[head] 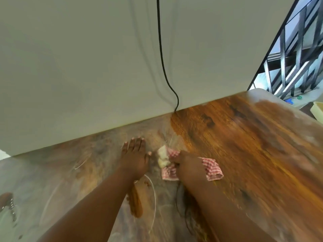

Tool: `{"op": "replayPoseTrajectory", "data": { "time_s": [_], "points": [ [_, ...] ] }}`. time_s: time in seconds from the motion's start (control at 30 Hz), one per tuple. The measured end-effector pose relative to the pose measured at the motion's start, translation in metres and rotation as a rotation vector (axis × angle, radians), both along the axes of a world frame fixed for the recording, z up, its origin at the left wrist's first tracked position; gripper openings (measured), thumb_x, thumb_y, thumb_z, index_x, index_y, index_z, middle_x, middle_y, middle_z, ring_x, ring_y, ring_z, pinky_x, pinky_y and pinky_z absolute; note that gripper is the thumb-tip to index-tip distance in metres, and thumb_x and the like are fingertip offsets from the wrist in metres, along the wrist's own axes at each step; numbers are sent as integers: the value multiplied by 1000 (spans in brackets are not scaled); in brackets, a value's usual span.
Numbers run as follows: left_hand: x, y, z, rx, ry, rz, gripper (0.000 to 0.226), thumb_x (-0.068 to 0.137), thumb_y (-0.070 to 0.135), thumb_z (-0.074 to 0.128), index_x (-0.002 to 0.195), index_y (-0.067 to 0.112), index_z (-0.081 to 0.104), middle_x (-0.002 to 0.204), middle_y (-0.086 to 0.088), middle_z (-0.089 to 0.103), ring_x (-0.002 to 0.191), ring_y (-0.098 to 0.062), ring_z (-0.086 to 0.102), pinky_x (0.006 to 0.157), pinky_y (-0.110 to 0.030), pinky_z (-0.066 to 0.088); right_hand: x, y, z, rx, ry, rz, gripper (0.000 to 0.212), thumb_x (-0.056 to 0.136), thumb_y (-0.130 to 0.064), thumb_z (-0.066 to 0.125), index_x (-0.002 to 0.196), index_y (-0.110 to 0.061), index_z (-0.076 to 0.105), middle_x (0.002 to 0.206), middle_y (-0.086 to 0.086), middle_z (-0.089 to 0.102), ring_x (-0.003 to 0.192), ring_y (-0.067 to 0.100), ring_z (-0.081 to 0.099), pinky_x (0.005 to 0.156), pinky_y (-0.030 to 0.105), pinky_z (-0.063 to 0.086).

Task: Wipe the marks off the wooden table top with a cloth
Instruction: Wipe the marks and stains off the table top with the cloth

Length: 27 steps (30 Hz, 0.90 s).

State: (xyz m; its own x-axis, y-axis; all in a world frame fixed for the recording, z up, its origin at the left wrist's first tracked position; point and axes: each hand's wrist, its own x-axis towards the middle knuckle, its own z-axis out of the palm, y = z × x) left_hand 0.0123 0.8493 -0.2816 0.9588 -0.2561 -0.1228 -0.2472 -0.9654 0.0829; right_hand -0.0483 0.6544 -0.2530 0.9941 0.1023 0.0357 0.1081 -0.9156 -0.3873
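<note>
The wooden table top point(244, 145) shows rich brown grain on its right half, while its left half is dulled by a greyish film with pale curved marks point(153, 198). A red-and-white checked cloth point(213, 169) lies bunched near the middle, at the border between the two halves. My right hand point(187, 165) presses down on the cloth and grips it. My left hand point(135, 154) rests flat on the filmed wood just left of the cloth, fingers spread and pointing to the wall.
A pale wall point(87, 67) rises along the table's far edge, with a black cable point(161, 49) hanging down to the table. A metal window grille point(293, 67) is at the upper right. A small brown object point(7, 199) sits at the left edge.
</note>
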Motion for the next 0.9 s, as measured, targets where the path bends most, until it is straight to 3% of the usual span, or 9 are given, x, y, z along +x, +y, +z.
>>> {"op": "replayPoseTrajectory", "data": {
  "time_s": [0.1, 0.17, 0.23, 0.37, 0.53, 0.63, 0.73, 0.8, 0.9],
  "points": [
    [19, 5, 1, -11, -10, -19, 62, 102, 41, 15, 152, 9, -1, 161, -10, -3, 148, -26, -8, 118, -41, -10, -40, -8, -3, 73, 20, 279, 35, 67, -12, 62, 95, -29, 74, 83, -3, 66, 76, 15, 61, 64, 19, 42],
    [28, 9, -2, -18, -22, -34, 62, 102, 41, 15, 152, 9, -1, 161, -10, -3, 148, -26, -8, 118, -41, -10, -50, -36, -8, 121, 24, 254, 39, 57, -8, 63, 87, -30, 75, 75, -8, 66, 67, 9, 60, 60, 13, 39],
    [35, 11, -6, -5, -29, -46, 62, 102, 42, 13, 152, 8, -3, 161, -10, -4, 148, -25, -9, 116, -40, -14, -29, -62, -6, 82, 51, 83, 37, 71, -3, 60, 93, -30, 74, 84, -7, 65, 72, 10, 57, 61, 11, 36],
    [54, 11, -9, -15, -75, -50, 63, 101, 43, 12, 152, 8, -3, 161, -10, -2, 148, -25, -7, 115, -39, -15, 50, -46, -11, -11, 47, -105, 31, 85, -9, 54, 107, -22, 70, 104, 8, 64, 91, 25, 58, 75, 29, 44],
    [62, 10, -18, -98, -122, -21, 64, 101, 43, 15, 152, 9, -1, 161, -10, -3, 147, -24, -10, 115, -38, -16, 42, -7, -17, 73, -21, 81, 34, 79, -1, 59, 104, -20, 72, 89, 6, 61, 84, 22, 54, 72, 32, 45],
    [64, 13, -24, -193, -142, 53, 65, 100, 44, 19, 153, 11, -3, 161, -9, -7, 147, -23, -12, 116, -38, -16, 9, -26, -17, 154, 61, 191, 33, 77, -1, 64, 97, -26, 74, 78, -18, 53, 74, 1, 50, 63, 15, 36],
    [65, 12, -26, -220, -181, 64, 67, 100, 43, 21, 152, 11, -5, 161, -8, -9, 147, -22, -14, 116, -37, -17, 37, -45, -17, 165, 99, 23, 28, 84, -5, 59, 92, -28, 72, 84, -13, 55, 71, 0, 53, 55, 8, 39],
    [64, 11, -27, -235, -191, 69, 67, 100, 41, 23, 152, 10, -6, 161, -8, -9, 146, -22, -15, 115, -37, -17, 83, -40, -18, 94, 24, -109, 22, 86, -8, 55, 91, -24, 69, 89, 1, 62, 71, 10, 55, 59, 16, 45],
    [64, 10, -24, -257, -198, 51, 69, 96, 40, 22, 152, 11, -6, 161, -9, -8, 146, -23, -16, 116, -37, -16, 143, -1, -16, 27, -80, -219, 30, 84, -10, 51, 107, -19, 68, 103, 13, 64, 89, 28, 58, 76, 33, 46]
  ]
}}
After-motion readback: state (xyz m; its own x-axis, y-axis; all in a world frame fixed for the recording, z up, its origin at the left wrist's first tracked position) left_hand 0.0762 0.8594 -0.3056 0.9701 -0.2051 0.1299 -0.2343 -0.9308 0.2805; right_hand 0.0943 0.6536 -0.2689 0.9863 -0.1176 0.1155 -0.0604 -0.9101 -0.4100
